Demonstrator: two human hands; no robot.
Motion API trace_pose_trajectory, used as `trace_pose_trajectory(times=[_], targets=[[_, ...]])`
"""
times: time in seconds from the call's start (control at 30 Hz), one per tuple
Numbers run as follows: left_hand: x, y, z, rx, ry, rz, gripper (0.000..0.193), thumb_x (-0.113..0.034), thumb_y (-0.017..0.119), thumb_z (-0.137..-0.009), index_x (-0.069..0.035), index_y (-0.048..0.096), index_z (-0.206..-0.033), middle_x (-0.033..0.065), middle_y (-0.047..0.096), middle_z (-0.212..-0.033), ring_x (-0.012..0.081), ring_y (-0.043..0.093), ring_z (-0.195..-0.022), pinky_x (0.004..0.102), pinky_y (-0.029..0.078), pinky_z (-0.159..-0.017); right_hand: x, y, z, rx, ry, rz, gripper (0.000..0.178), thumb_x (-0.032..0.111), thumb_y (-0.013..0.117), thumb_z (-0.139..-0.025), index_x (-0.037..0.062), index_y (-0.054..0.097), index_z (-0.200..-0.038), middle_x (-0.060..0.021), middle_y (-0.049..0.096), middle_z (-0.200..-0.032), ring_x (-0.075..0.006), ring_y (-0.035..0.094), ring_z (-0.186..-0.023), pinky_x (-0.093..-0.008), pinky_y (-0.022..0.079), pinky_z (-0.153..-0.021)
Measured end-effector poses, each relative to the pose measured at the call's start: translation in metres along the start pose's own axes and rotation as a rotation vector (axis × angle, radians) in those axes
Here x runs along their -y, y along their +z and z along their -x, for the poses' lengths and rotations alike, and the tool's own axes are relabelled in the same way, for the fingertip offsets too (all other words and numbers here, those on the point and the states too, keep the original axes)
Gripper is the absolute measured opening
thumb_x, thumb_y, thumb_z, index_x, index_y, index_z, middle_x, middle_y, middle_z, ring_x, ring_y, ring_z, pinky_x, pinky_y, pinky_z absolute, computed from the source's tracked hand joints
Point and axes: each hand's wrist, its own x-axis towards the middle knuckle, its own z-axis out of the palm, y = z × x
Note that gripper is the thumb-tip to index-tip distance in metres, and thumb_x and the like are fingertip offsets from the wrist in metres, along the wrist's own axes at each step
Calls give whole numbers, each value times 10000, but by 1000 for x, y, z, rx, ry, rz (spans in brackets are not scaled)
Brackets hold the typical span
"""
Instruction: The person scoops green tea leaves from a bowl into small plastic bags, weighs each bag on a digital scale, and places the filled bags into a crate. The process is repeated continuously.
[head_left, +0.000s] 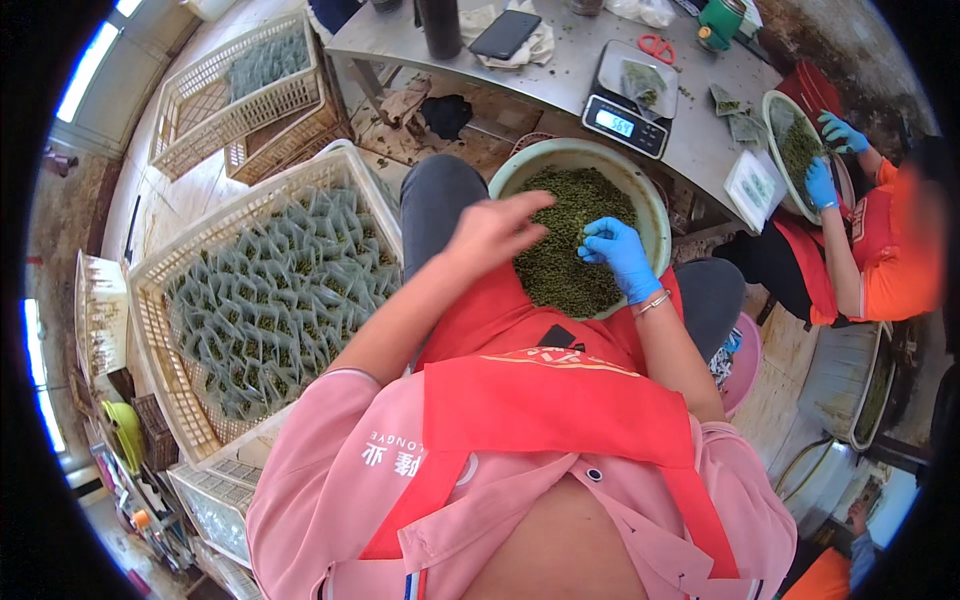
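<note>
Bunched fingertips are showing on the gloved right hand [618, 258], and I am unable to tell whether they are pinching anything; the bare left hand [498, 232] is hovering with loose fingers, gripping nothing visible. Beneath both, green grains [565, 265] are lying heaped in a pale green basin [653, 215]. I am judging them light, firm and apt to roll, so I am favouring fingertip pinches or a cupped palm.

Bright light, left hand [500, 234] apparently blurry
</note>
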Motion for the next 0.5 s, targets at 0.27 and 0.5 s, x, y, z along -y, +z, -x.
trace_pose_trajectory(times=[0.27,0.5], targets=[[5,77,-32,158,-107,157,333,-228,619,-840,-97,573,-1143,91,682,-892,189,673,-741,316,508,-684,66,-28,-9,-290,-604,856,257,172,561,-876,42,589,-1096,-157,622,-1024,-283,635,-836,-381,518,-652],[26,72,-19,211,-317,243,285,-181,598,-870,-21,578,-1105,77,679,-849,121,654,-707,273,502,-638,131,-20,-104,-588,-401,1185,441,59,485,-818,74,443,-1256,-185,411,-1344,-418,582,-957,-464,495,-789]])
